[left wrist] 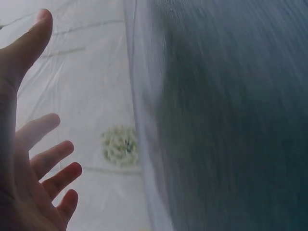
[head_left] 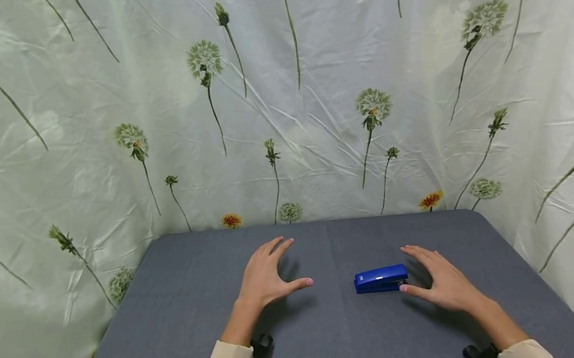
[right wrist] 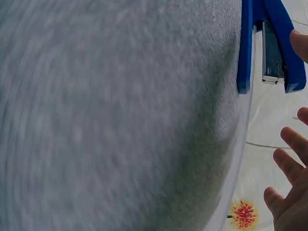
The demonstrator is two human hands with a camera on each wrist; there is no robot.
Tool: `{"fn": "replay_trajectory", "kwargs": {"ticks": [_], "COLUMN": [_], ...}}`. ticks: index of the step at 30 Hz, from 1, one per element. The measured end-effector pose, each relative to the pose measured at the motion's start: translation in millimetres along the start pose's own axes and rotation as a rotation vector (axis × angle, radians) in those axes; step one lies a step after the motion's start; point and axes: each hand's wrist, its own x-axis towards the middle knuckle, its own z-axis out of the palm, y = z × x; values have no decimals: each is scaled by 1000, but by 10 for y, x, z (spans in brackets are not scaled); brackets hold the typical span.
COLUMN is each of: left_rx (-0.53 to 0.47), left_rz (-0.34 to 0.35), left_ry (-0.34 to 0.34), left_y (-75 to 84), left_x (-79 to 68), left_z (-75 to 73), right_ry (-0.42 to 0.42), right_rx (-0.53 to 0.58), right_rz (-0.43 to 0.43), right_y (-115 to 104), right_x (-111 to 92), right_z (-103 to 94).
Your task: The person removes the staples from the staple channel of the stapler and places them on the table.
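Note:
A blue stapler (head_left: 380,279) lies on the grey cloth-covered table, right of centre. In the right wrist view the stapler (right wrist: 285,45) shows its metal staple channel between the blue base and the raised top arm. My right hand (head_left: 441,279) is at the stapler's right end, thumb and fingers spread apart, with the thumb tip close by that end. My left hand (head_left: 268,276) hovers over the table left of the stapler, thumb and fingers apart, holding nothing. In the left wrist view the left hand (left wrist: 33,178) shows its fingers fanned out.
The grey table (head_left: 177,341) has rounded far corners. Behind it and along its sides hangs a pale curtain (head_left: 278,113) printed with dandelions. Dark straps (head_left: 262,344) sit at both wrists, below light sleeves.

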Motion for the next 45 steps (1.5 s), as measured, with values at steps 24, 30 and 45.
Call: {"fn": "replay_trajectory", "kwargs": {"ticks": [24,30,45], "left_rx": [-65,-72,-29], "left_rz": [155,225,335], "left_ry": [-189,-190,-224], "left_y": [1008,1176,1449], "left_x": [431,489,528], "left_z": [649,775,897], "right_ry": [17,0,37], "right_rx": [156,189,235], "right_rz": [79,140,218], "right_y": [13,14,-11], "right_x": [7,30,24], "right_z": [235,260,287]}}
